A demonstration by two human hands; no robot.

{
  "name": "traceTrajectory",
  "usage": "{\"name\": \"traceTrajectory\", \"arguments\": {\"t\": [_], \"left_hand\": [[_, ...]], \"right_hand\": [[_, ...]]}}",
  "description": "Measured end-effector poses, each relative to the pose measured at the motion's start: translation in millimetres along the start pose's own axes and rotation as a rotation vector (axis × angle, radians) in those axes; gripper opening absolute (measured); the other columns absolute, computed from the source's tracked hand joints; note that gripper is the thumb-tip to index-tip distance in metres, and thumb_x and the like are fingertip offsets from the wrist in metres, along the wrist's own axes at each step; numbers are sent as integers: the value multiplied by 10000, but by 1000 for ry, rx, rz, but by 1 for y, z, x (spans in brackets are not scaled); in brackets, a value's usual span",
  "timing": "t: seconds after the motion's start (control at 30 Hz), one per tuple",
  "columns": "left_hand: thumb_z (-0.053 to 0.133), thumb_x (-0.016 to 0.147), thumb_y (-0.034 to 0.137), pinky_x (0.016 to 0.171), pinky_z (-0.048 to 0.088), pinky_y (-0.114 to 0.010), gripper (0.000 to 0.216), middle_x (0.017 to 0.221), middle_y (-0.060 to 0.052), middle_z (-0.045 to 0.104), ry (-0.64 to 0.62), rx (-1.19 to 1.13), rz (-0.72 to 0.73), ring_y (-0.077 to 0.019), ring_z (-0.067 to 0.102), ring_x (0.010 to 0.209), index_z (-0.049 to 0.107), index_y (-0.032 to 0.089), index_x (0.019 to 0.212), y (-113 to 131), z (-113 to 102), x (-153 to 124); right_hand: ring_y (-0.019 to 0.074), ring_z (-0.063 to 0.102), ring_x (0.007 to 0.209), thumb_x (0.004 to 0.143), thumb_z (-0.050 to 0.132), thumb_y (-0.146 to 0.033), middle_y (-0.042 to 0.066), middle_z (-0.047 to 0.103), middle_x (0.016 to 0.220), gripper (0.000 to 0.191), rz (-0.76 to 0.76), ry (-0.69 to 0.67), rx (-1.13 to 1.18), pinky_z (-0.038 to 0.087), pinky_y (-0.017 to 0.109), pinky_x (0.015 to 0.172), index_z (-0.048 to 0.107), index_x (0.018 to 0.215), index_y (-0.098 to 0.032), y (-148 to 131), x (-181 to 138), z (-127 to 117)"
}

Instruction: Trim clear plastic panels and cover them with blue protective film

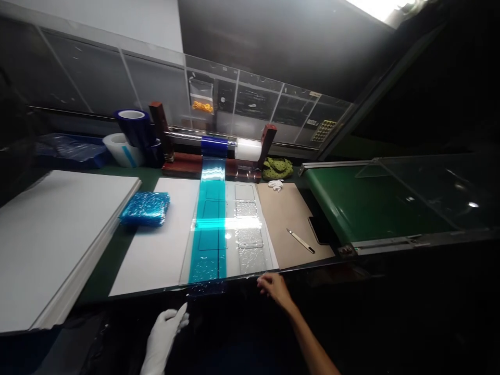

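My left hand (166, 333), in a white glove, hangs below the table's front edge with its fingers loosely curled and one pointing up toward the hanging end of the blue film strip (209, 229). My bare right hand (273, 287) rests at the front edge, fingers curled at the near end of the clear film strip (248, 229). Both strips run from a roller holder (219, 148) at the back down over a clear plate with several rectangular pieces beneath.
A stack of white sheets (50, 234) lies at left, with a blue wrapped packet (145, 208) beside it. Tape rolls (130, 135) stand at the back left. A blade (300, 240) and a dark phone (318, 229) lie on a brown board. A green conveyor (371, 208) runs at right.
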State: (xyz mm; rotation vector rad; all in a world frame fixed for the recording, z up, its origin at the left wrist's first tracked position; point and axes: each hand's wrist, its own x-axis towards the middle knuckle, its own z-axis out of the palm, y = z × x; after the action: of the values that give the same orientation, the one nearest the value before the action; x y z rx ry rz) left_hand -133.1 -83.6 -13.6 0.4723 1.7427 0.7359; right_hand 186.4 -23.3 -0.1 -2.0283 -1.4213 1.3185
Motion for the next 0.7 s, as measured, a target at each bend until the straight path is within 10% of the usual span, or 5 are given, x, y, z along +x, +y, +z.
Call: {"name": "traceTrajectory", "arguments": {"t": [0.17,0.3,0.5,0.7], "left_hand": [[640,614,639,616,453,-326,476,607,-5,638,78,215,59,-220,612,619,559,207,796,9,17,-14],[542,735,617,542,414,-253,392,601,38,577,28,401,223,-154,534,550,584,237,819,45,63,-29],[384,889,343,661,438,-247,334,850,-24,626,152,1010,635,-155,580,736,579,258,1146,85,133,-17],[346,799,81,621,399,-345,506,829,-111,544,231,1265,683,-224,507,712,549,222,1240,80,176,16]], "right_hand": [[234,583,994,839,498,-311,96,652,1011,260,55,435,-300,417,312,765,657,1018,-209,7,62,-122],[240,527,1037,791,586,-291,105,607,1067,218,26,472,-480,378,298,766,651,980,-202,16,108,-166],[171,578,754,935,285,-221,81,648,886,325,-123,319,-589,348,252,617,591,1028,-161,26,121,-166],[146,583,806,952,335,-244,50,626,1011,294,-410,85,-685,358,227,634,587,1103,-234,-9,104,-114]]}}
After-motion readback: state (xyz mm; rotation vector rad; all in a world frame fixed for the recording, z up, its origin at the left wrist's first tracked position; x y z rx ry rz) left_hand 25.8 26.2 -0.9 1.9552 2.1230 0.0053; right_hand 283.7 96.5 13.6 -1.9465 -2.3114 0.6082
